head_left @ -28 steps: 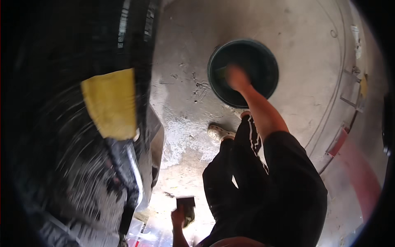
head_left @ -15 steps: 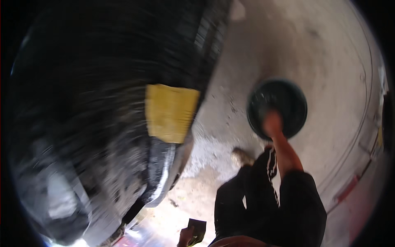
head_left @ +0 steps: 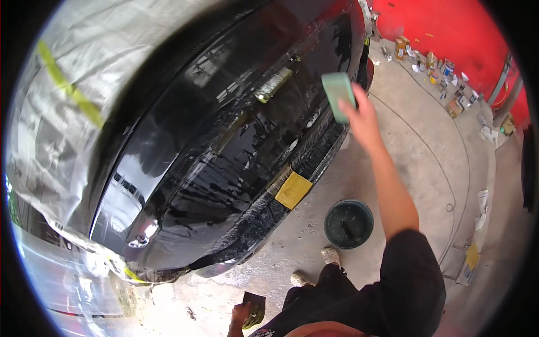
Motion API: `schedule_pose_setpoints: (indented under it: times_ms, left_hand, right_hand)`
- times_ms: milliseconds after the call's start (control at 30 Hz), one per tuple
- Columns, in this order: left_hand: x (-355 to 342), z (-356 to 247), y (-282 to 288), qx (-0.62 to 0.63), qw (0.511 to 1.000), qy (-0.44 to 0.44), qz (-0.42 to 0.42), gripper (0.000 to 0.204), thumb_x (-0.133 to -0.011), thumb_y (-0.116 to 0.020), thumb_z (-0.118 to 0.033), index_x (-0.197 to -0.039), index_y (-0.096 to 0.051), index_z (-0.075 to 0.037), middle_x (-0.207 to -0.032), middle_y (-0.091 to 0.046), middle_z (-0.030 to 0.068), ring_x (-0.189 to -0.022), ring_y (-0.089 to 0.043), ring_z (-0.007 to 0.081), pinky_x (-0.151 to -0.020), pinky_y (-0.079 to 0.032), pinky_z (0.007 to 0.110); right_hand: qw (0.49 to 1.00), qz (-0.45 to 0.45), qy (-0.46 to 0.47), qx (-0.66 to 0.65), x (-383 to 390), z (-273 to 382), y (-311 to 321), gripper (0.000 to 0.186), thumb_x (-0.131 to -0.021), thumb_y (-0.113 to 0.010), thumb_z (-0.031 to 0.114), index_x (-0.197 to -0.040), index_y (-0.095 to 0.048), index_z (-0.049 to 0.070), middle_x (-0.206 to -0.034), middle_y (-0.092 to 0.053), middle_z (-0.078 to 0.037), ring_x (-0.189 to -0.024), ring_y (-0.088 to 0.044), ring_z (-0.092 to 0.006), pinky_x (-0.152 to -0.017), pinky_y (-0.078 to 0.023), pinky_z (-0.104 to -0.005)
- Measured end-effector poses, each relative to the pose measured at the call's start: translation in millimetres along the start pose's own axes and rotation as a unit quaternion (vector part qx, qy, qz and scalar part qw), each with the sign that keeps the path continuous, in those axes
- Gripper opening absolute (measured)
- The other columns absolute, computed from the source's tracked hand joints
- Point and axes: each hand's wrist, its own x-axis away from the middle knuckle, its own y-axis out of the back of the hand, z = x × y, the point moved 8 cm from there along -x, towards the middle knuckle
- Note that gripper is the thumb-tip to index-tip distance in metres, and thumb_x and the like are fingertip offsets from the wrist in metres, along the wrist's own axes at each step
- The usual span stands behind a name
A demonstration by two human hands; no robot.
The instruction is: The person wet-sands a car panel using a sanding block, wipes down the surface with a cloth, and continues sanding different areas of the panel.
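Note:
Raised in front of me, my right hand [head_left: 364, 118] grips a flat, pale green sponge [head_left: 336, 92] close to the black car's [head_left: 224, 149] wet rear panel. Motion blurs the sponge and fingertips; whether it touches the car I cannot tell. Low in the picture, my left hand [head_left: 240, 314] is closed on a dark sheet of sandpaper [head_left: 254, 300]. A dark bucket [head_left: 370, 224] of water stands on the floor near my feet, with a dark block-like thing in it. On the car's bumper edge lies a yellow sheet [head_left: 293, 190].
Pale masking sheeting [head_left: 62, 135] with yellow-green tape covers part of the car. Cans, boxes and bottles [head_left: 432, 70] stand along the red wall [head_left: 449, 28]. A thin hose or cable [head_left: 432, 146] curves over the concrete floor at right.
My right hand has come up out of the bucket and now holds the green sponge beside the car. The view has swung up to show more car and wall. My left hand still holds the sandpaper.

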Motion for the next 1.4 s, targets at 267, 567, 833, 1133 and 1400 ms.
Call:
schedule_pose_setpoints:
  times_ms: [267,567,833,1133,1400]
  left_hand:
    - [24.6,141.8,-26.5,0.109,0.991,0.043,-0.066,0.053,-0.087,-0.066,-0.048,-0.098,-0.075,0.003,-0.095,-0.072,0.0284,-0.098,-0.071,0.0403,-0.085,-0.052,0.049]
    - [52.5,254.8,-88.9,0.121,0.986,0.108,-0.049,0.052,-0.091,-0.062,-0.046,-0.091,-0.073,0.005,-0.09,-0.071,0.0299,-0.093,-0.07,0.0439,-0.08,-0.051,0.052]
    - [15.9,204.3,22.0,0.15,0.979,-0.065,-0.125,0.05,-0.095,-0.059,-0.042,-0.089,-0.073,0.006,-0.089,-0.07,0.0303,-0.09,-0.068,0.0466,-0.078,-0.05,0.054]
    - [50.6,149.2,75.9,0.241,0.943,-0.139,-0.181,0.039,-0.096,-0.062,-0.031,-0.098,-0.072,0.007,-0.088,-0.075,0.0222,-0.081,-0.071,0.0328,-0.075,-0.052,0.044]
    - [64.8,207.0,-9.2,0.303,0.939,-0.071,-0.144,0.046,-0.094,-0.062,-0.036,-0.093,-0.071,0.009,-0.083,-0.073,0.0249,-0.078,-0.07,0.0355,-0.072,-0.051,0.047]
  right_hand:
    - [0.956,-0.118,0.115,0.242,-219.0,34.7,-50.4,0.047,-0.087,-0.065,0.022,-0.134,-0.064,0.023,-0.122,-0.062,-0.016,-0.11,-0.061,-0.0398,-0.098,-0.047,-0.0464]
    - [0.959,-0.132,0.131,0.212,12.9,204.9,-230.6,0.051,-0.076,-0.065,0.004,-0.124,-0.067,0.023,-0.121,-0.055,-0.011,-0.104,-0.053,-0.0364,-0.09,-0.049,-0.0476]
    - [0.981,0.055,0.184,0.043,213.8,366.0,-407.5,0.055,-0.078,-0.065,0.003,-0.132,-0.061,0.013,-0.119,-0.055,-0.008,-0.101,-0.053,-0.0316,-0.075,-0.052,-0.0435]
    - [0.936,0.248,0.249,0.024,334.4,410.7,-488.0,0.049,-0.078,-0.065,0.003,-0.126,-0.06,0.001,-0.114,-0.057,-0.012,-0.102,-0.058,-0.0308,-0.075,-0.054,-0.0402]
    - [0.884,0.426,-0.192,-0.012,493.4,69.7,-339.2,0.053,-0.09,-0.066,0.011,-0.139,-0.051,0.001,-0.127,-0.066,-0.017,-0.113,-0.066,-0.0246,-0.094,-0.052,-0.0384]
